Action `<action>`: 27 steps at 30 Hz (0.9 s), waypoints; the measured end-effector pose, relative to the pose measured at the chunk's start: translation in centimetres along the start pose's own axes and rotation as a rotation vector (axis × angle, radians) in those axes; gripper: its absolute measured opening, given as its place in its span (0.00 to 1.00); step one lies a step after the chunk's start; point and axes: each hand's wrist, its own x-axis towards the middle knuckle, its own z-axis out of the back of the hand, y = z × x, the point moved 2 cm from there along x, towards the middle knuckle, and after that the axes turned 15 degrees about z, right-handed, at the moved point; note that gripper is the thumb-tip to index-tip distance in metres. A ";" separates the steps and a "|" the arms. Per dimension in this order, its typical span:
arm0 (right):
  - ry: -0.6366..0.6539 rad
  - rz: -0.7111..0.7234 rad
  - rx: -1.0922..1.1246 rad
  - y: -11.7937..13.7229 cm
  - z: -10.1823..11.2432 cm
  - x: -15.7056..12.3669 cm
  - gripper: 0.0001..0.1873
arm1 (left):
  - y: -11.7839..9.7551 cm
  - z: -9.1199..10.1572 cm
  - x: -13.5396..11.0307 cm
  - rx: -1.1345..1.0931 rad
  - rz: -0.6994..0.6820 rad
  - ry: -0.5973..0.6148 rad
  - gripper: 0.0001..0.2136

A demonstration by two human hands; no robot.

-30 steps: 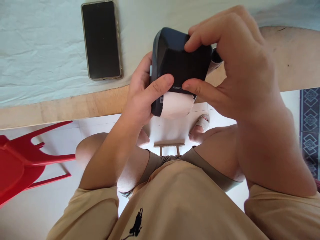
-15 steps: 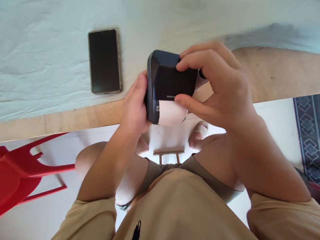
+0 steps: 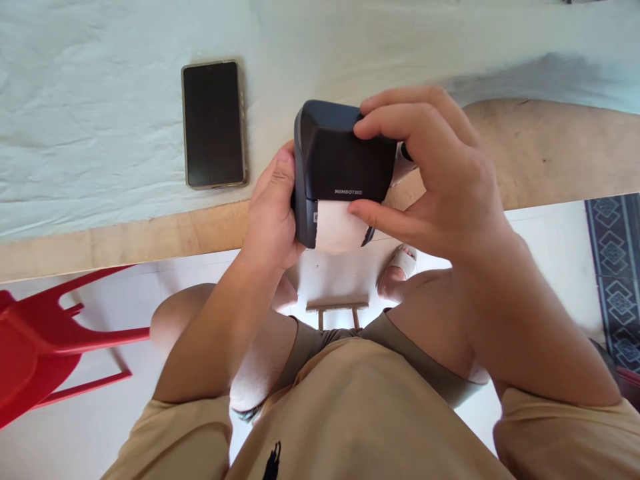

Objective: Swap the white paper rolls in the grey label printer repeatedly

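Note:
A dark label printer [image 3: 345, 153] marked NIIMBOT is held up over the table's front edge. A strip of white label paper [image 3: 341, 225] comes out from under its lid and hangs over the front. My left hand [image 3: 274, 210] is closed around the printer's left side, thumb along the edge. My right hand [image 3: 440, 167] grips the right side, fingertips on top of the lid and thumb on the paper just below the brand name. Beyond the printer's right side, partly behind my right hand, shows a dark round end with something pale and shiny, which I cannot make out.
A phone [image 3: 214, 125] with a dark screen lies left of the printer on the pale cloth [image 3: 100, 133]. Bare wood [image 3: 550, 143] shows along the table's front edge. A red chair [image 3: 45, 340] stands at lower left, a patterned dark mat [image 3: 617, 267] at right.
My right thumb has slid slightly left, off the brand name and onto the paper, so the lettering now shows more fully. The label paper looks slightly shifted. Both hands keep their hold.

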 end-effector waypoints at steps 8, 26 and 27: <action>-0.353 -0.238 -0.209 0.0 0.9 -0.3 0.18 | -0.2 -0.7 -0.2 0.055 0.038 0.079 0.11; 0.272 -0.271 -0.158 0.2 0.2 1.4 0.19 | 0.0 -0.9 -0.7 0.058 -0.002 0.069 0.08; 0.269 -0.265 -0.144 0.2 0.3 1.3 0.19 | 0.0 -0.8 -0.7 0.057 -0.003 0.071 0.08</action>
